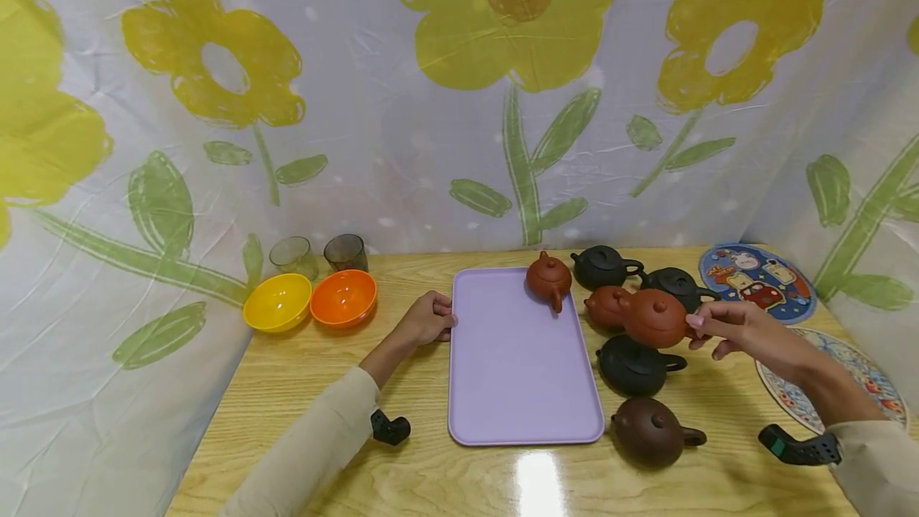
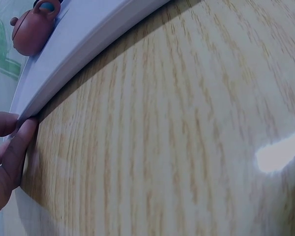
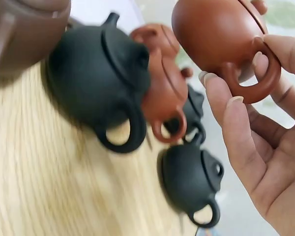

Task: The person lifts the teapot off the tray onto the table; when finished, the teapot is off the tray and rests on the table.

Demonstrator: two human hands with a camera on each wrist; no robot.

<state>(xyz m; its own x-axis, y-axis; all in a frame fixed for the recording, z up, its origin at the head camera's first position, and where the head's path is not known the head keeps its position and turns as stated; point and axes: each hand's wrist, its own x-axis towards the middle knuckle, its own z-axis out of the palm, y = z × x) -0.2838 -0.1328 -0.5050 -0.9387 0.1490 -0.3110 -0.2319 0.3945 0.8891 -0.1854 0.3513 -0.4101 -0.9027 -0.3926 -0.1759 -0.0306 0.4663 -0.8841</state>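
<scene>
Table [image 1: 301, 389]: pale wood-grain top under both forearms, glossy with a light glare near the person.
Tray [image 1: 517, 357]: lilac, rectangular, lying flat between the two hands; its left long edge is touched by the left fingers.
Left hand [image 1: 429, 317]: fingers loosely curled against the tray's left edge; the left wrist view shows fingertips [image 2: 19, 142] pressed to the rim where it meets the table.
Right hand [image 1: 747, 329]: raised just right of the teapot cluster, fingers [image 3: 236, 128] pinching the handle of the held teapot.
Held teapot [image 1: 655, 317]: reddish-brown, lifted off the table, handle toward the fingers, hanging over the teapots on the table.
Teapot on tray [image 1: 549, 279]: reddish-brown, at the tray's far right corner, well apart from both hands.
Black teapot [image 1: 633, 365]: directly below the held teapot, just left of the right fingers.
Other teapots: dark brown teapot [image 1: 652, 431] nearer the person; red teapot [image 1: 605, 305] and two black ones beyond the fingers.
Bowls: yellow bowl [image 1: 278, 301] and orange bowl [image 1: 344, 297], touching, left of the left hand.
</scene>
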